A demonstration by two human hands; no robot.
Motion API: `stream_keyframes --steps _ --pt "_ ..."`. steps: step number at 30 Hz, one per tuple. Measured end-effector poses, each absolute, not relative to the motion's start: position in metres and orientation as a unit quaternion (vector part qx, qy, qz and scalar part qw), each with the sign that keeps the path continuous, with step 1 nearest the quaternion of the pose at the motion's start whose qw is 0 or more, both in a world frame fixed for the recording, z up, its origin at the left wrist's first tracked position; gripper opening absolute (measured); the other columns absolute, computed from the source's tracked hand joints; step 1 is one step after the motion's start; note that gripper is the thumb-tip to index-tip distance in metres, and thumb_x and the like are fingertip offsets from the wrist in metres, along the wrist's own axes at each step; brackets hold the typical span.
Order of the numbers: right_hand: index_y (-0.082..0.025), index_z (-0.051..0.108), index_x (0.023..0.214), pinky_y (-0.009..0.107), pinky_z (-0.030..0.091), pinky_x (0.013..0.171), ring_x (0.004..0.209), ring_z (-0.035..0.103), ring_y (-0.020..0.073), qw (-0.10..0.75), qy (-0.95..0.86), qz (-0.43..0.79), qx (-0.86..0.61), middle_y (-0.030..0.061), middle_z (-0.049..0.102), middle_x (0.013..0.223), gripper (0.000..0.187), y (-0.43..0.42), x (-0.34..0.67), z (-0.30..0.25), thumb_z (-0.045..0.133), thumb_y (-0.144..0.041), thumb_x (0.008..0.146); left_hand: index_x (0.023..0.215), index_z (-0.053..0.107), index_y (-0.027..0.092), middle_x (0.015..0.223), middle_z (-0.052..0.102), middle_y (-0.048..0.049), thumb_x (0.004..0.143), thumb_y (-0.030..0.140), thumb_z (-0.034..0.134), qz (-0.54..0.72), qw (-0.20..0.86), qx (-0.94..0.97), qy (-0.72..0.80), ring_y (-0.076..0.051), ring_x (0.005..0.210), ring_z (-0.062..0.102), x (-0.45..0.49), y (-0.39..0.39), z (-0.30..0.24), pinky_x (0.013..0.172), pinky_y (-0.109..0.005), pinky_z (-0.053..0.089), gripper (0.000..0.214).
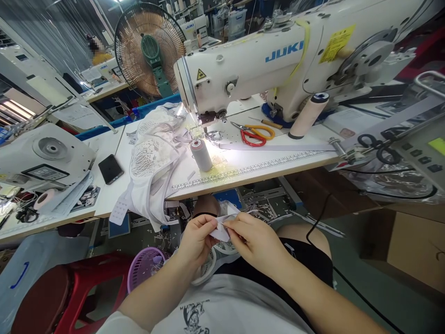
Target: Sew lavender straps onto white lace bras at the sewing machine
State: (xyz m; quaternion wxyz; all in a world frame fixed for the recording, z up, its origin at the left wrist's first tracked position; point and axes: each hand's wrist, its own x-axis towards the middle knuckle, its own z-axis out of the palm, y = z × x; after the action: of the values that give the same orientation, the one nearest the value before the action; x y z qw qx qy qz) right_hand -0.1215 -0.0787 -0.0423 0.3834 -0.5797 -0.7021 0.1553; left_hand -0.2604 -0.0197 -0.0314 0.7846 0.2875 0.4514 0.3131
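Observation:
Over my lap, my left hand [200,236] pinches the edge of a white bra [221,234] between thumb and fingers. My right hand [252,236] is closed at the same edge, its fingertips almost meeting the left ones. A thin, shiny tip shows between the fingers of the right hand; its kind is too small to make out. The bra's lace cups hang below the hands, partly hidden by them. On the table ahead lies a pile of white lace bras [149,157], some hanging over the front edge.
A JUKI sewing machine [243,69] stands ahead, with a grey thread cone [201,155], scissors [255,135], a beige thread cone [309,116] and a ruler strip [257,168] around it. A phone [110,169] lies left. Below are a purple basket [144,266] and red stool [93,278].

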Motion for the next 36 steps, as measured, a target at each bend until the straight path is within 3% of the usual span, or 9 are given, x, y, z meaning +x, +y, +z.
stream_keyframes --steps 13,16,19,22,25,36 --pt "-0.015 0.065 0.078 0.024 0.039 0.051 0.056 0.048 0.0135 0.357 -0.705 0.144 -0.596 0.0043 0.051 0.065 0.023 -0.078 -0.125 -0.037 0.042 -0.013 0.081 0.063 0.059 0.012 0.053 0.057 0.0030 0.059 0.027 0.076 0.336 0.756 0.352 0.437 -0.006 0.046 0.050 -0.264 -0.021 -0.040 0.046 -0.016 0.041 0.023" --pt "-0.015 0.064 0.076 0.024 0.040 0.050 0.056 0.049 0.0139 0.353 -0.701 0.152 -0.601 0.0042 0.051 0.064 0.023 -0.078 -0.127 -0.036 0.042 -0.013 0.081 0.067 0.061 0.013 0.058 0.059 0.0019 0.066 0.025 0.071 0.367 0.668 0.476 0.439 -0.007 0.051 0.051 -0.269 -0.022 -0.045 0.049 -0.017 0.042 0.015" --pt "-0.015 0.063 0.081 0.025 0.042 0.052 0.059 0.051 0.0148 0.361 -0.699 0.158 -0.596 0.0049 0.053 0.067 0.023 -0.078 -0.129 -0.037 0.040 -0.013 0.082 0.073 0.064 0.015 0.071 0.064 -0.0010 0.073 0.017 0.063 0.405 0.498 0.653 0.402 -0.010 0.066 0.058 -0.275 -0.021 -0.049 0.061 -0.020 0.047 0.002" --pt "-0.014 0.061 0.086 0.026 0.043 0.055 0.063 0.053 0.0158 0.391 -0.697 0.140 -0.584 0.0058 0.054 0.071 0.022 -0.079 -0.131 -0.041 0.039 -0.014 0.084 0.082 0.063 0.018 0.079 0.066 -0.0020 0.077 0.008 0.056 0.427 0.329 0.780 0.319 -0.012 0.075 0.061 -0.280 -0.020 -0.050 0.069 -0.022 0.049 0.013" --pt "-0.015 0.059 0.088 0.027 0.043 0.056 0.064 0.052 0.0157 0.426 -0.693 0.113 -0.571 0.0057 0.054 0.072 0.019 -0.081 -0.134 -0.047 0.040 -0.015 0.086 0.091 0.059 0.018 0.087 0.066 -0.0049 0.077 0.003 0.052 0.428 0.229 0.840 0.241 -0.013 0.080 0.062 -0.282 -0.018 -0.048 0.072 -0.024 0.051 0.022" --pt "-0.018 0.054 0.095 0.026 0.044 0.057 0.066 0.049 0.0138 0.541 -0.653 0.092 -0.522 0.0038 0.051 0.075 0.019 -0.087 -0.142 -0.077 0.043 -0.008 0.084 0.097 0.054 0.016 0.090 0.064 -0.0104 0.076 0.000 0.052 0.432 0.190 0.863 0.180 -0.016 0.086 0.060 -0.280 -0.024 -0.048 0.072 -0.029 0.053 0.026"
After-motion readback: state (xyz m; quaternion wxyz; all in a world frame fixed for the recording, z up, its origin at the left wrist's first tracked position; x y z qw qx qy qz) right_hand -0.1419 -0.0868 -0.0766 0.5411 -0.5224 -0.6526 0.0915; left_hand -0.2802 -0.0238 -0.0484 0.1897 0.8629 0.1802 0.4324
